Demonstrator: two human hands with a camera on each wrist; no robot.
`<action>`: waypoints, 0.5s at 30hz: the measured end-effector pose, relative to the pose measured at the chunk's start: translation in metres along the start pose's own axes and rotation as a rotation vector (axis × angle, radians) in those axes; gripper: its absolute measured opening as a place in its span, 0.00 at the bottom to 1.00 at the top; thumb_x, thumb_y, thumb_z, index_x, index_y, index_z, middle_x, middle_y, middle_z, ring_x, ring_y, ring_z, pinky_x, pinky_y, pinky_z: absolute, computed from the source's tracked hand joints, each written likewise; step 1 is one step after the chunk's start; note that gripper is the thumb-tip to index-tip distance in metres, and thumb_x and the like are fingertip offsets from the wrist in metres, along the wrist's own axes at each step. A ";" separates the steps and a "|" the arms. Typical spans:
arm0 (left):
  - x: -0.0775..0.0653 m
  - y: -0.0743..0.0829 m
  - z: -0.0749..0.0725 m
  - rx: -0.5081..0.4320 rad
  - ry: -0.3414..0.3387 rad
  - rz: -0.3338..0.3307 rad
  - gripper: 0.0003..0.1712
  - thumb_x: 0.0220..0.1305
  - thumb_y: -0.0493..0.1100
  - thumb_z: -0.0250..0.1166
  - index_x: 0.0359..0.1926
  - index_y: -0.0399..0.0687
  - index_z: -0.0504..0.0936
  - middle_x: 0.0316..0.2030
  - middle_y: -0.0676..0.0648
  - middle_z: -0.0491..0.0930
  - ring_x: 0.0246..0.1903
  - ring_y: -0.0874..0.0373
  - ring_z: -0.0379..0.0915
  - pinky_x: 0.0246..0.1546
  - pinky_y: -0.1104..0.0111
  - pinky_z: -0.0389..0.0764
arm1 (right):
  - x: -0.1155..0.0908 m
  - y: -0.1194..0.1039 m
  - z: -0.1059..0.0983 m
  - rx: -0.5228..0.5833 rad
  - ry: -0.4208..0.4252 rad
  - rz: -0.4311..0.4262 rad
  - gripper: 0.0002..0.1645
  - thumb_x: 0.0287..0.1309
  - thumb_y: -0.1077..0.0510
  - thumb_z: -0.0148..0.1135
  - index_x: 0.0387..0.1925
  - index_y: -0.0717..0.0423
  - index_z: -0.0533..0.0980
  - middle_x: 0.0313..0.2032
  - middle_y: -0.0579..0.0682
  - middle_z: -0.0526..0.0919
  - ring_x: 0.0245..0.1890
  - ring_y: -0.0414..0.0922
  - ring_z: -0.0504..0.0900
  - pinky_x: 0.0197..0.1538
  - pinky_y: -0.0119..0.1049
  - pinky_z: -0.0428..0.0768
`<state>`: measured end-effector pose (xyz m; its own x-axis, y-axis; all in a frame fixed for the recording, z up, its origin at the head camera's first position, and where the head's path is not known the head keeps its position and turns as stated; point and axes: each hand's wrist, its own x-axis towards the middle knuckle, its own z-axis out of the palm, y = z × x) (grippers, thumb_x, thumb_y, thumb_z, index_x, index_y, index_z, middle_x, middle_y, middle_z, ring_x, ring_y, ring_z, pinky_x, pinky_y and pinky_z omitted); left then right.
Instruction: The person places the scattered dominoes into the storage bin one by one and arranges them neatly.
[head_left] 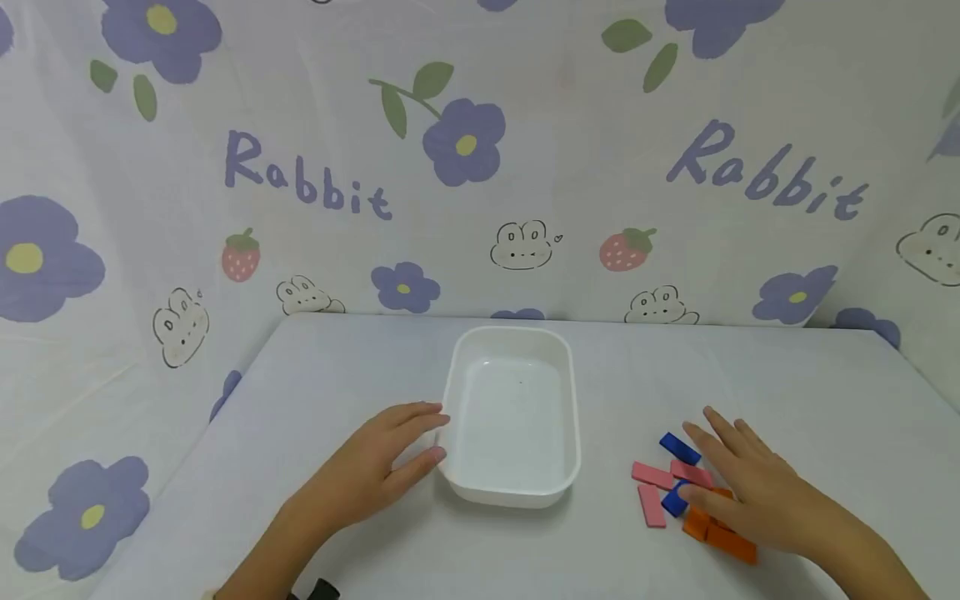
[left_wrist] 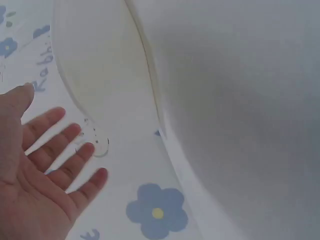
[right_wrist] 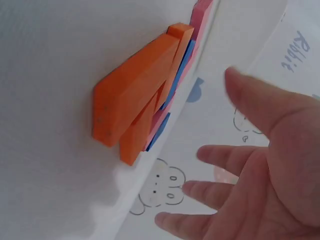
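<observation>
A white rectangular tub (head_left: pixel 512 498) stands on the table. My left hand (head_left: pixel 382 467) is at its left side, fingertips at or very near the rim; whether they touch I cannot tell. Over a small pile of blocks at the right, my right hand (head_left: pixel 757 492) hovers with spread fingers and holds nothing. The pile has pink blocks (head_left: pixel 652 506), blue blocks (head_left: pixel 680 448) and orange blocks (head_left: pixel 731 544), partly hidden by that hand in the head view. In the right wrist view, the orange blocks (right_wrist: pixel 135 80) lie nearest, apart from the fingers.
The white tabletop (head_left: pixel 352 358) runs back to a hanging cloth (head_left: pixel 570 167) printed with flowers, rabbits and strawberries. A small black object (head_left: pixel 324 590) shows at the bottom edge, beside my left forearm.
</observation>
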<state>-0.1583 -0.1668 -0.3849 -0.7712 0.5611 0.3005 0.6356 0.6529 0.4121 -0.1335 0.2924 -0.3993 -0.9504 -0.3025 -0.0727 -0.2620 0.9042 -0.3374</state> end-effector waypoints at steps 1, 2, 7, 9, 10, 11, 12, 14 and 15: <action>0.001 0.003 0.002 0.000 0.023 0.061 0.26 0.73 0.58 0.59 0.63 0.51 0.78 0.65 0.52 0.72 0.68 0.53 0.64 0.65 0.55 0.67 | 0.000 -0.001 -0.001 -0.017 0.007 -0.005 0.52 0.60 0.32 0.63 0.72 0.61 0.63 0.72 0.72 0.53 0.67 0.78 0.52 0.55 0.79 0.55; 0.001 0.006 0.004 0.000 0.041 0.122 0.23 0.72 0.55 0.61 0.61 0.50 0.80 0.64 0.52 0.74 0.67 0.53 0.65 0.65 0.56 0.67 | 0.000 -0.003 -0.001 -0.038 0.009 -0.004 0.49 0.60 0.33 0.64 0.70 0.62 0.66 0.71 0.73 0.57 0.66 0.78 0.55 0.55 0.78 0.59; 0.003 0.020 0.015 0.009 0.065 0.339 0.15 0.70 0.49 0.65 0.53 0.50 0.84 0.56 0.53 0.80 0.66 0.52 0.67 0.66 0.56 0.66 | 0.001 -0.015 -0.004 -0.096 0.014 0.017 0.27 0.57 0.43 0.71 0.51 0.57 0.80 0.51 0.61 0.80 0.51 0.62 0.78 0.50 0.62 0.78; 0.003 0.025 0.019 0.006 0.050 0.381 0.14 0.70 0.48 0.65 0.51 0.49 0.85 0.53 0.54 0.82 0.65 0.52 0.68 0.66 0.56 0.66 | 0.002 -0.019 -0.004 -0.089 0.018 0.005 0.19 0.55 0.47 0.74 0.43 0.53 0.82 0.42 0.52 0.83 0.43 0.54 0.80 0.46 0.56 0.81; 0.003 0.028 0.021 0.009 0.041 0.397 0.13 0.70 0.47 0.65 0.51 0.48 0.84 0.51 0.55 0.83 0.64 0.52 0.69 0.66 0.56 0.66 | 0.002 -0.022 -0.003 -0.082 0.024 -0.005 0.16 0.53 0.49 0.76 0.40 0.52 0.82 0.39 0.47 0.82 0.40 0.50 0.80 0.45 0.53 0.82; 0.004 0.029 0.022 0.012 0.030 0.407 0.13 0.70 0.45 0.65 0.51 0.48 0.84 0.50 0.55 0.83 0.64 0.51 0.69 0.66 0.56 0.66 | 0.002 -0.024 -0.002 -0.083 0.027 -0.019 0.15 0.52 0.50 0.77 0.38 0.51 0.82 0.36 0.44 0.81 0.38 0.47 0.79 0.44 0.50 0.83; 0.004 0.031 0.023 0.019 0.018 0.413 0.13 0.70 0.45 0.65 0.52 0.47 0.84 0.50 0.55 0.83 0.63 0.51 0.70 0.65 0.57 0.67 | 0.002 -0.025 -0.001 -0.083 0.029 -0.035 0.14 0.52 0.50 0.77 0.36 0.50 0.81 0.33 0.41 0.80 0.36 0.45 0.77 0.42 0.48 0.82; 0.004 0.033 0.025 0.037 -0.005 0.406 0.13 0.70 0.44 0.65 0.52 0.47 0.84 0.49 0.55 0.84 0.62 0.51 0.72 0.64 0.58 0.69 | 0.002 -0.028 0.002 -0.094 0.027 -0.057 0.13 0.51 0.50 0.78 0.35 0.48 0.81 0.31 0.39 0.78 0.34 0.43 0.75 0.41 0.46 0.81; 0.003 0.033 0.026 0.050 -0.012 0.403 0.13 0.70 0.44 0.65 0.53 0.47 0.84 0.49 0.55 0.84 0.60 0.52 0.73 0.63 0.58 0.70 | 0.003 -0.029 0.004 -0.102 0.021 -0.061 0.13 0.51 0.50 0.77 0.34 0.47 0.81 0.30 0.39 0.77 0.34 0.43 0.74 0.41 0.46 0.81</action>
<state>-0.1388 -0.1298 -0.3927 -0.4600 0.7827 0.4194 0.8879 0.4032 0.2214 -0.1277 0.2639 -0.3932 -0.9352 -0.3523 -0.0349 -0.3340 0.9107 -0.2430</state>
